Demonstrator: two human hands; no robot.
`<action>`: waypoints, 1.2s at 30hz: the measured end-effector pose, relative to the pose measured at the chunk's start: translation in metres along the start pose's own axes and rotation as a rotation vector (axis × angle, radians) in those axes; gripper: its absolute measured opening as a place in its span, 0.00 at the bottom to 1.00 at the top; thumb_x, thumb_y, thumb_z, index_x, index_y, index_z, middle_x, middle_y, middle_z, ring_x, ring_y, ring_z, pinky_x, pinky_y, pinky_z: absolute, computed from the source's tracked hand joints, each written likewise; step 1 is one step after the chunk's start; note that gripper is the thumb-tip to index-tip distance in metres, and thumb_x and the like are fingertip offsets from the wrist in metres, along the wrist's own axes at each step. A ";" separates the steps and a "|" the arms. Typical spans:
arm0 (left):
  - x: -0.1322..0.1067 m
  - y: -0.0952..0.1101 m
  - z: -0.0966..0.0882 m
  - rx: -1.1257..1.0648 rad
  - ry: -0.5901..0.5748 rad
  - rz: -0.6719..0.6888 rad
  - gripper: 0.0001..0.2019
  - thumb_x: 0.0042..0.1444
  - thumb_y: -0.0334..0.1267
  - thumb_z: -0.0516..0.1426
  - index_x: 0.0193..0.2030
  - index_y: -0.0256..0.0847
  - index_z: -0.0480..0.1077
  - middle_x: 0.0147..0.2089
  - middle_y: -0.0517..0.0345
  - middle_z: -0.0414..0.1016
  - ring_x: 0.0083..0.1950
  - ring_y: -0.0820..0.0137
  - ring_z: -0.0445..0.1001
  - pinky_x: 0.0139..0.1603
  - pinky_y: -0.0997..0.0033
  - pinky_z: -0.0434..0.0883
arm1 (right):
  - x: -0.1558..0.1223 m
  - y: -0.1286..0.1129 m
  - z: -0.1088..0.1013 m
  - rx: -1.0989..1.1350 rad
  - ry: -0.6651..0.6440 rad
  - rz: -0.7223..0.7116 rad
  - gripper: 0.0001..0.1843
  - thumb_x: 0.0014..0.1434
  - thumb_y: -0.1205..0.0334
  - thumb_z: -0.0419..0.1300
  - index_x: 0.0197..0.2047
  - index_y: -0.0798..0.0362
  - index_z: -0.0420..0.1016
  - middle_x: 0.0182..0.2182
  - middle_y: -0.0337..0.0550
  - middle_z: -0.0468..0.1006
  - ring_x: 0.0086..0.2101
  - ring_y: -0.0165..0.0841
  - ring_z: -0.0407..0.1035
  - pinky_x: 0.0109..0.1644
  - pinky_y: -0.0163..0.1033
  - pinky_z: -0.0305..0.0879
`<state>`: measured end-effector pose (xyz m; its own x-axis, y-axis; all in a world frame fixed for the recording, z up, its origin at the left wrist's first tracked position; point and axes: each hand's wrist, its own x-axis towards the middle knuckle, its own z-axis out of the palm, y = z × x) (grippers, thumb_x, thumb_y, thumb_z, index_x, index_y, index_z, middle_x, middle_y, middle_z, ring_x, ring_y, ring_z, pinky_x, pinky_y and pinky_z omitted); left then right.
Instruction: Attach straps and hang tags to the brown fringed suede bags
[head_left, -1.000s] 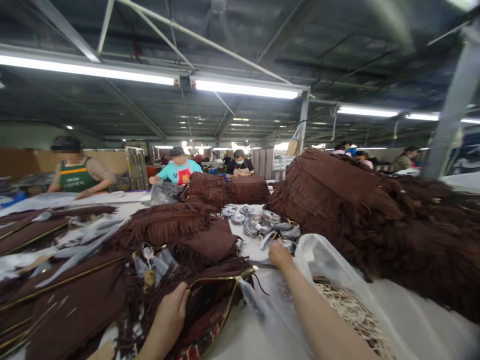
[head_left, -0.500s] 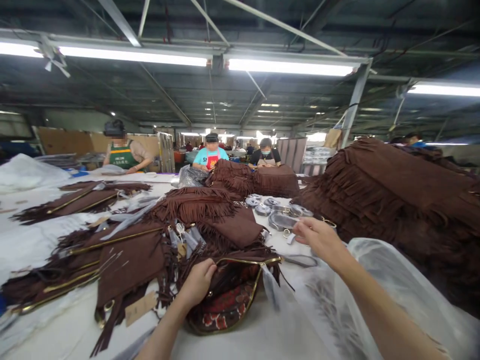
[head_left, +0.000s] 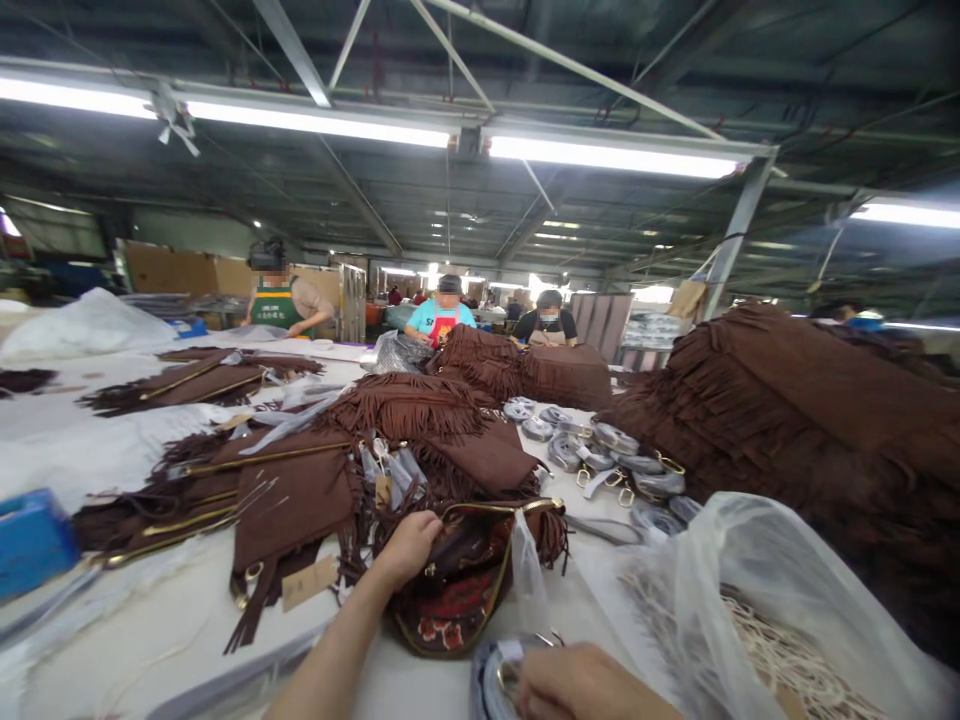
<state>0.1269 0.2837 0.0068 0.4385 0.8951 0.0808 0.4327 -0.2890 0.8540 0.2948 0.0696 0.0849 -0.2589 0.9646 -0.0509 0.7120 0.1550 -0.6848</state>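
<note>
A brown fringed bag lies unzipped on the table, its gold zipper curving round a red-patterned lining. My left hand is closed on the left edge of its opening. At the bottom of the view my right hand is closed on a coiled strap with gold metal hardware and a clear wrap. That coil sits just in front of the bag, and part of my right hand is cut off by the frame edge. A strip of clear plastic hangs from the bag's zipper end.
More coiled straps lie beyond the bag. Brown fringed bags cover the left, and a tall heap of them rises at right. A clear plastic bag of cords stands near right. A blue box is at left. Several people work across the table.
My right hand has come back from the strap pile toward me, with a coiled strap in it. My left hand keeps its hold on the bag. The view has shifted slightly.
</note>
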 end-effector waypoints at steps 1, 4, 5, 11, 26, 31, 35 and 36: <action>0.000 -0.001 0.000 -0.025 -0.008 -0.011 0.17 0.63 0.45 0.54 0.25 0.40 0.62 0.25 0.66 0.63 0.29 0.72 0.65 0.35 0.69 0.63 | 0.011 -0.005 -0.001 0.105 -0.030 0.019 0.08 0.58 0.60 0.53 0.31 0.50 0.70 0.26 0.39 0.76 0.26 0.31 0.72 0.29 0.31 0.66; 0.000 -0.002 0.000 -0.093 -0.036 -0.038 0.18 0.62 0.48 0.54 0.24 0.40 0.62 0.23 0.67 0.60 0.25 0.73 0.62 0.31 0.71 0.62 | 0.052 -0.014 0.009 0.391 0.032 0.114 0.10 0.60 0.60 0.49 0.31 0.52 0.67 0.25 0.39 0.74 0.26 0.30 0.71 0.31 0.32 0.67; 0.000 -0.002 -0.001 -0.111 -0.042 -0.042 0.18 0.62 0.48 0.54 0.24 0.41 0.61 0.23 0.68 0.59 0.25 0.74 0.61 0.30 0.71 0.61 | 0.066 -0.014 0.016 0.462 0.053 0.165 0.09 0.59 0.59 0.51 0.30 0.52 0.66 0.23 0.39 0.73 0.26 0.30 0.71 0.32 0.33 0.67; -0.003 -0.004 -0.001 -0.149 -0.011 -0.017 0.12 0.55 0.44 0.50 0.24 0.42 0.61 0.22 0.67 0.59 0.27 0.71 0.61 0.30 0.71 0.60 | 0.113 0.015 0.052 0.753 0.066 0.278 0.15 0.55 0.48 0.54 0.31 0.53 0.64 0.21 0.37 0.73 0.22 0.28 0.70 0.31 0.34 0.67; -0.052 0.042 -0.033 0.130 -0.204 0.368 0.08 0.50 0.29 0.50 0.32 0.43 0.69 0.52 0.54 0.70 0.56 0.64 0.66 0.58 0.68 0.61 | 0.111 0.045 0.049 0.994 0.024 0.212 0.21 0.45 0.44 0.61 0.30 0.54 0.67 0.20 0.38 0.71 0.20 0.29 0.69 0.27 0.34 0.65; -0.084 0.032 -0.023 0.454 -0.133 0.339 0.13 0.40 0.27 0.54 0.36 0.42 0.64 0.39 0.57 0.68 0.41 0.64 0.67 0.42 0.69 0.63 | 0.111 0.043 0.049 0.960 0.019 0.186 0.23 0.43 0.41 0.60 0.30 0.53 0.65 0.19 0.35 0.68 0.19 0.29 0.67 0.28 0.35 0.65; -0.083 0.016 -0.008 0.370 0.021 0.309 0.08 0.48 0.27 0.51 0.34 0.42 0.61 0.36 0.56 0.68 0.39 0.65 0.67 0.42 0.68 0.63 | 0.109 0.038 0.048 0.851 0.032 0.193 0.18 0.48 0.45 0.53 0.31 0.52 0.64 0.18 0.32 0.67 0.19 0.28 0.65 0.28 0.35 0.65; -0.080 0.015 -0.007 0.343 0.028 0.297 0.06 0.49 0.28 0.51 0.34 0.42 0.61 0.36 0.56 0.69 0.39 0.65 0.67 0.41 0.68 0.63 | 0.107 0.037 0.046 0.804 0.033 0.198 0.16 0.50 0.47 0.51 0.31 0.51 0.64 0.17 0.32 0.67 0.18 0.28 0.64 0.28 0.35 0.64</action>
<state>0.0924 0.2099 0.0171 0.5637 0.7639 0.3140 0.5292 -0.6260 0.5728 0.2635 0.1689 0.0203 -0.1495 0.9656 -0.2126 0.0557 -0.2064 -0.9769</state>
